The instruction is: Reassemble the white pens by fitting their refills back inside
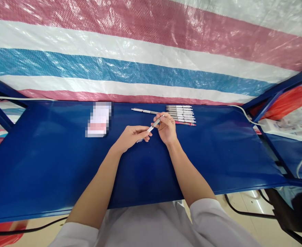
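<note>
A white and grey pen (153, 127) is held at a slant between both hands, above the middle of the blue table. My left hand (131, 138) pinches its lower end. The fingers of my right hand (167, 128) are closed on the upper, grey end. Just beyond my hands, another pen (143, 110) lies on the table, its right end partly hidden by my right hand. To the right of that lies a row of several white and grey pens (180, 113), side by side. A red pen (187, 123) is at the near side of the row.
A blurred-out flat object (99, 119) lies on the blue table (63, 164) at the left. A striped plastic sheet (140, 51) hangs behind. Blue frame posts stand at both sides. A white cable (246, 116) runs over the right back corner, near a red bag (287, 103).
</note>
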Demonstrator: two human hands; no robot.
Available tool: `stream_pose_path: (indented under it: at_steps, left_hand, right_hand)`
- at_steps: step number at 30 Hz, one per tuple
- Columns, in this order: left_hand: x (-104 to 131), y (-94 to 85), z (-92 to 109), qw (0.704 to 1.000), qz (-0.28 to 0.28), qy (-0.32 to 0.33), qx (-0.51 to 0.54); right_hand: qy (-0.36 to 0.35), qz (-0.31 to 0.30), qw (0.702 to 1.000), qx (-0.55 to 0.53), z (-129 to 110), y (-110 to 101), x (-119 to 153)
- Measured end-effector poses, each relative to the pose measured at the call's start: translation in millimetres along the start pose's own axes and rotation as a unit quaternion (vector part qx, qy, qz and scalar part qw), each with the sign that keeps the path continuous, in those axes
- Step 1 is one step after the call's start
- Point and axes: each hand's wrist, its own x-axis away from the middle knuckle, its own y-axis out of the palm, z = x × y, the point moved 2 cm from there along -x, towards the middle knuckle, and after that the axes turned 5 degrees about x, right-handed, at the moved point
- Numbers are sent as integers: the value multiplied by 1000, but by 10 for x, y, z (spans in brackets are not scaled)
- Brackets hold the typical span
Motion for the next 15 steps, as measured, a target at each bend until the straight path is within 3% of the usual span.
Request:
stream_pose_path:
  at_steps: [7, 15]
  left_hand:
    - [-9, 1, 3, 999, 15, 26, -14]
    - [-41, 40, -53, 987, 84, 108, -82]
  right_hand:
    - [0, 17, 1000, 1, 3, -11, -10]
    - [-2, 89, 996, 22, 10, -16, -33]
